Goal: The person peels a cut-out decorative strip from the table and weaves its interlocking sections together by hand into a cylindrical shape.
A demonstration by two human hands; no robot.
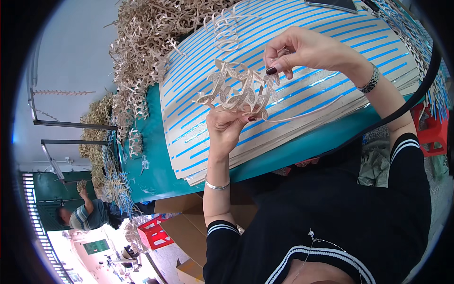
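Note:
A beige leaf-shaped decorative strap (238,100), its leaves sparkling as if set with small stones, is looped into a coil above the stacked sheets. My left hand (223,127) pinches the lower edge of the coil between thumb and fingers. At the coil's upper right, my right hand (309,49) has its thumb and index finger closed on part of the same strap. A thin plain tail (309,113) of it trails right over the sheets. Some inner loops hide behind others.
Beige sheets with blue stripes (189,142) are stacked on a green table (146,175). Beyond lie a big heap of leaf straps (142,47), a loose coil (226,35) and a dark flat device (333,4). Blue-beige strips (425,61) hang right. Another person (90,215) works far left.

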